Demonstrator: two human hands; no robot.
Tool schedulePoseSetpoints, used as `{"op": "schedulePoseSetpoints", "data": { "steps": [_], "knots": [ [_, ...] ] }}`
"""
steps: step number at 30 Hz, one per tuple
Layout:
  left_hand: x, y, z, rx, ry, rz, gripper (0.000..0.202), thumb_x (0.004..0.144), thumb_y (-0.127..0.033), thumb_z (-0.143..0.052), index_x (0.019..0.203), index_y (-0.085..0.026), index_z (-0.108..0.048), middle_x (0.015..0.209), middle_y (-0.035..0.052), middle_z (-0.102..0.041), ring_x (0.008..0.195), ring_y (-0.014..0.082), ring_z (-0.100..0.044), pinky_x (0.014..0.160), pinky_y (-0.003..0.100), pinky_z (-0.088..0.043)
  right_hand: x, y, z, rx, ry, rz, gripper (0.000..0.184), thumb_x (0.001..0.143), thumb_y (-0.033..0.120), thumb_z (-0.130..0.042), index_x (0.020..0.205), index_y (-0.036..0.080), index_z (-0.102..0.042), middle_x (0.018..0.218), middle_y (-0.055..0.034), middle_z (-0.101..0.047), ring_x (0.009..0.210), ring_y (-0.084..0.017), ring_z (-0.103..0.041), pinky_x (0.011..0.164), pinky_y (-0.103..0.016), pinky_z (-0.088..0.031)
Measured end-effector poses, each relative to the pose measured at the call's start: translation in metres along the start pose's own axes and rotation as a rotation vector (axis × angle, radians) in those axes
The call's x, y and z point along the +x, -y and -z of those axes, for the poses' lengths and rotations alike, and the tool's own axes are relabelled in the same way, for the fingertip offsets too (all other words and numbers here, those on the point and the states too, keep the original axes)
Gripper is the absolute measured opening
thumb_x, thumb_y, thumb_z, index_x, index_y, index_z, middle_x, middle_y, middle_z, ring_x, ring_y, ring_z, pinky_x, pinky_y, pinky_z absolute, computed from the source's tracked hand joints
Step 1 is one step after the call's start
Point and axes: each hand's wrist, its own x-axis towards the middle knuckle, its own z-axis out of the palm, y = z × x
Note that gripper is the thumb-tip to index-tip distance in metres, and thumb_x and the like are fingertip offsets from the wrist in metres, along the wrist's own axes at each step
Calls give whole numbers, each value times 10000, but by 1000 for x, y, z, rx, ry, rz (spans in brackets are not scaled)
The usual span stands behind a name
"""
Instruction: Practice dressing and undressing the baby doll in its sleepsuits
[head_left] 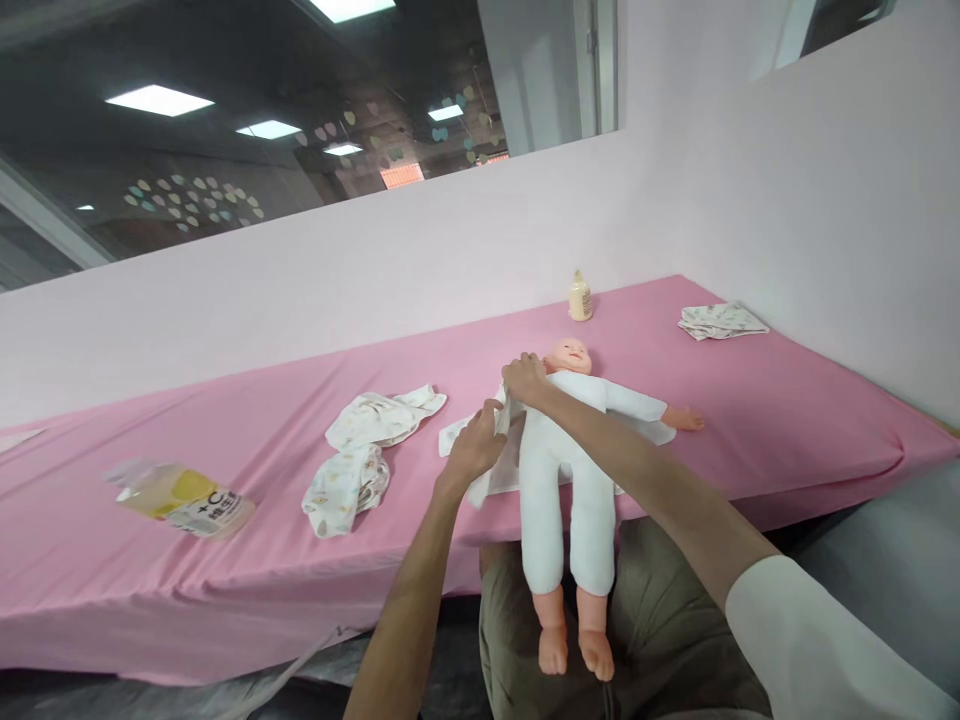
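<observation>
A baby doll (559, 435) with a soft white body lies face up, its legs hanging over the table's near edge. Spread beneath it is a white baby garment (495, 482), partly hidden by the body. My left hand (478, 440) pinches the garment's sleeve at the doll's side on the left of the view. Crossing over the chest, my right arm ends in my right hand (525, 378), closed at the doll's shoulder, just beside the head. The fingers there seem to grip the same garment's sleeve, and the doll's arm on that side is hidden.
A pink sheet (247, 420) covers the table. Two crumpled printed baby clothes (360, 450) lie left of the doll. Further left, a drink bottle (187, 498) rests on its side. A pump bottle (580, 298) stands near the wall, and a folded cloth (722, 320) lies at the right.
</observation>
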Motion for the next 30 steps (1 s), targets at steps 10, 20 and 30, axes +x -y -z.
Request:
{"op": "schedulePoseSetpoints", "data": {
  "steps": [10,20,30],
  "knots": [
    [4,-17,-2,-93,-105,-164,357,882,-296,-419,1217,-205,-500,1165,95,-578,1056,228,-581,897,345,-455,-129,-91,24,237,-363,-176,273,935,207,-332,890,183,-601,977,-70,-652,923,-182,-571,795,-286,-390],
    [94,-151,-57,356,220,-747,561,742,-231,-647,1284,-179,-513,1292,136,-574,1211,308,-518,1033,428,-367,-264,-109,-39,357,-174,-420,306,833,475,-542,632,248,-504,770,-85,-633,814,-269,-588,764,-413,-433],
    [99,-149,-45,510,178,-661,460,786,-187,-546,1246,-203,-534,1181,140,-599,1092,308,-559,896,425,-424,-242,-131,-42,267,-110,-284,140,830,217,-482,745,234,-592,827,-102,-640,842,-253,-576,793,-390,-425]
  ]
}}
